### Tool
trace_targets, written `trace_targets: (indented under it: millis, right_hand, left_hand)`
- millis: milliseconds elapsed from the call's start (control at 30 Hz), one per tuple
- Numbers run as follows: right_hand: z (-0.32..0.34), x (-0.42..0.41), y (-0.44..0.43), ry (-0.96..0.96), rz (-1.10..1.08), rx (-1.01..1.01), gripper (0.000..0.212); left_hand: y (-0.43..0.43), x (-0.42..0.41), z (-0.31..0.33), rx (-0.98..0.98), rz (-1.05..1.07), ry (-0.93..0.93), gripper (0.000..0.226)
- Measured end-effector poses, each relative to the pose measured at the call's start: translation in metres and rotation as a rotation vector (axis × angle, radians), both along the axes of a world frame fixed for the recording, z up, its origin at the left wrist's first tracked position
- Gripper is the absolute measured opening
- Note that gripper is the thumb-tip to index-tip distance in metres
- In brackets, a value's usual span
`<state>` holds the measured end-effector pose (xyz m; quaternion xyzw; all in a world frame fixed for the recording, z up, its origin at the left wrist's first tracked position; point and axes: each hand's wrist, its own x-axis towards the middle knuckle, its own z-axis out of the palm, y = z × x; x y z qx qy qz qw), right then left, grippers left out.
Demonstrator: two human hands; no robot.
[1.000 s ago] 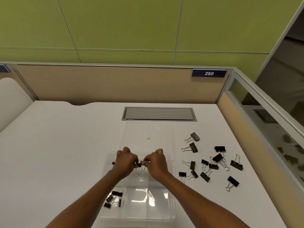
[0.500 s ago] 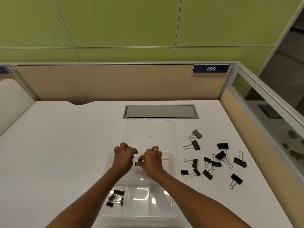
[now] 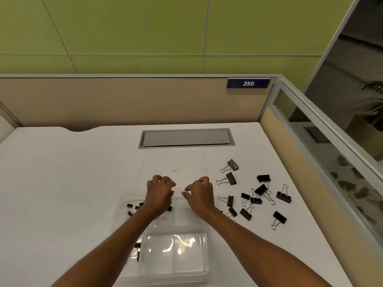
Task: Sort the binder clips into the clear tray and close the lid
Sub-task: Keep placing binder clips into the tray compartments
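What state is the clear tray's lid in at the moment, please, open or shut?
Open. The lid lies flat on the desk beyond the tray, whose compartments are uncovered, with binder clips showing inside.

Clear glossy plastic tray (image 3: 204,272); matt white desk (image 3: 62,183).

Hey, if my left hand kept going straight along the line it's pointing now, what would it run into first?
Probably the clear lid, lying open and flat just beyond the left hand. How high the hand is above it is unclear.
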<state>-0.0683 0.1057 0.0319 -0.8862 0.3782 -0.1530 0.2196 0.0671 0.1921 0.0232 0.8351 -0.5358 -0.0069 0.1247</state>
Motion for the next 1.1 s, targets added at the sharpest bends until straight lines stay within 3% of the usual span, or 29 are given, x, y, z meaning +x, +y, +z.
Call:
trace_targets:
  millis: [367,633,933,1100]
  right_hand:
    - [0.005,-0.071,-0.050,-0.004,-0.228,0.062,0.012]
    - [-0.017,-0.107,-0.067,0.161,-0.296,0.062,0.010]
    - [-0.031,-0.132,-0.060,0.211,-0.262,0.075,0.024]
    - [-0.036,-0.135,-0.057,0.262,-0.296,-0.016,0.030]
  left_hand:
    - [-0.055,-0.051,0.001,-0.006,-0.186,0.017,0.030]
    - [-0.086,-0.086,-0.004,0.068,-0.340,-0.007,0.028]
    - [-0.099,-0.115,-0.019,0.255,-0.431,-0.152,0.034]
    - [-0.100,-0.126,-0.022,0.337,-0.415,-0.186,0.036]
